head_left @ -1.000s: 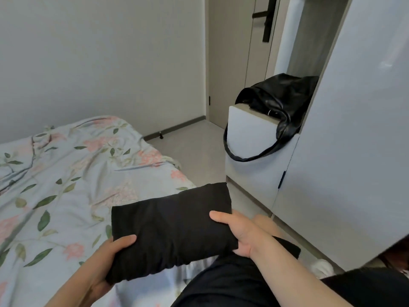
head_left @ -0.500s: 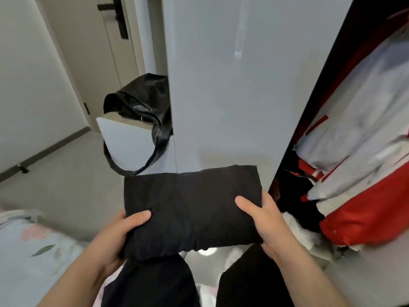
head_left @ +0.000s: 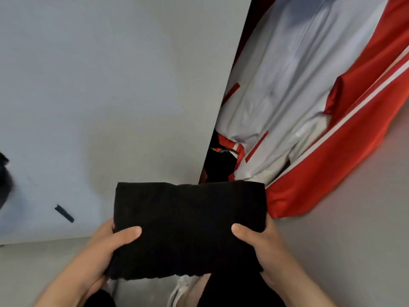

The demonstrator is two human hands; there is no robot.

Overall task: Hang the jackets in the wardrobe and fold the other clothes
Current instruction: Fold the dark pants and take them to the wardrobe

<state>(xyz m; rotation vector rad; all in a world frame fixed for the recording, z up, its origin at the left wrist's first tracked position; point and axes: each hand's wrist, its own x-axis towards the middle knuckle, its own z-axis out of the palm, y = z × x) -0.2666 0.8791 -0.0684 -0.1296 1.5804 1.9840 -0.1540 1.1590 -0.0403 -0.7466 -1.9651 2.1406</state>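
Note:
A folded black garment is held flat in front of me, between both hands. My left hand grips its left end, thumb on top and fingers underneath. My right hand grips the right end the same way. Just beyond the garment is the open wardrobe, where a white and red jacket hangs, with a red jacket beside it. Dark clothes lie low inside the wardrobe, mostly hidden.
The pale wardrobe door fills the left half of the view, with a small dark handle low on it. A grey panel stands to the right. White fabric shows below the garment.
My view has swung right, from the bed past the drawer unit with the black bag to the open wardrobe. Both hands have kept their hold and carried the folded garment up to the wardrobe opening.

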